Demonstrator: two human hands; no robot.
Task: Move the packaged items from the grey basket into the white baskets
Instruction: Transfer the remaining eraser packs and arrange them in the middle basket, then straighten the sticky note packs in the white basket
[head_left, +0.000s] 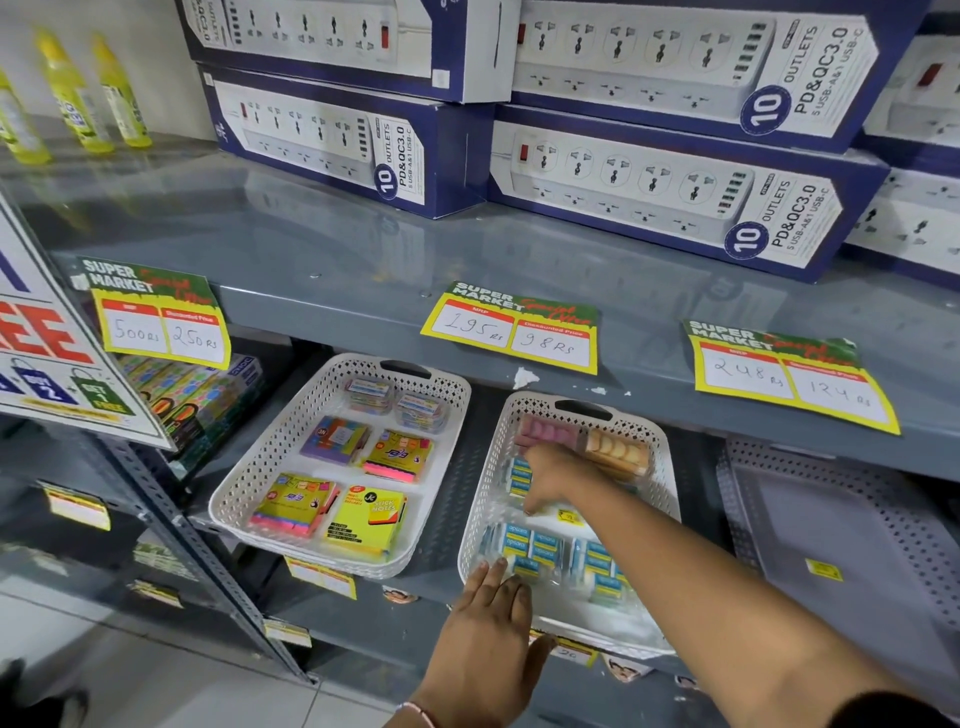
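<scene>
Light was bright and even, falling from overhead. The glossy grey shelf (332, 244) carried soft reflections of the boxes (670, 192) above it. Under that shelf the space lay in mild shadow. Wide-angle distortion bent lines near the edges, and the near-left corner was blurred.

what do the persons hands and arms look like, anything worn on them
Both hands are bare, no gloves or rings visible. The left hand has a thin pink and white band at the wrist. The right hand extends from a bare forearm, with a dark sleeve edge showing only near the bottom corner of the frame.
</scene>
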